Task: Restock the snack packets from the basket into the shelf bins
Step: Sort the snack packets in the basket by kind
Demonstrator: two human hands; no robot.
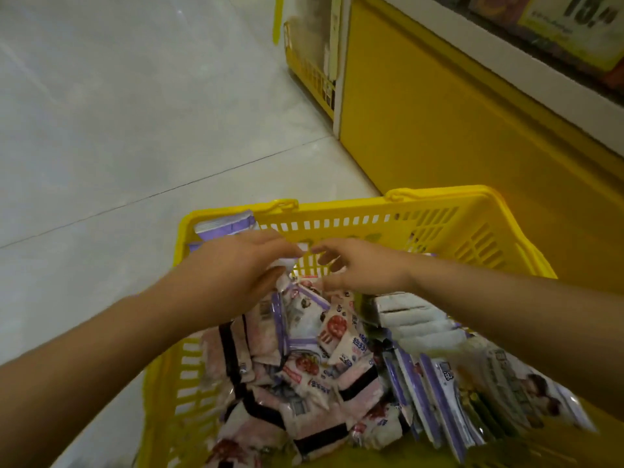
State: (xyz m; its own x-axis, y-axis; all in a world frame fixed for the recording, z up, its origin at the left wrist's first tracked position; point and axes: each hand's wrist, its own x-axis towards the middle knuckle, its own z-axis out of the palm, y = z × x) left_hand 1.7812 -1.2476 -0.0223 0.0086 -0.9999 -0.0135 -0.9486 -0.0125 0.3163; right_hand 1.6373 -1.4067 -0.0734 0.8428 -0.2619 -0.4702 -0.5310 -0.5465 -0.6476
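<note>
The floor [118,106] was pale, glossy tile, a thin joint line running across it up-left of where the two hands met. Up and to the right of the hands stood a yellow display cabinet [422,106] with a white top edge; a yellow price sign [574,25] lay on its upper level, its figures too blurred to read. Beyond it, further from the hands, a second yellow slotted basket [310,72] sat against the cabinet's end.

The yellow plastic basket [456,228] rested on the floor against the cabinet's base, both hands inside its rim. It was heaped with snack packets [304,366]: pink-and-white ones with dark bands below the left hand, white ones with red and purple print directly under the fingertips, and a row of purple-edged flat packs [435,393] standing on edge below the right forearm.

The left hand [233,265] was curled closed around a white packet [283,261], only a corner of it showing past the fingers. The right hand [358,265] reached in from the other side, fingers partly bent and loosely spread, its fingertips nearly meeting the left hand's at that packet. Motion blur made it impossible to tell whether the right hand was actually pinching anything.
</note>
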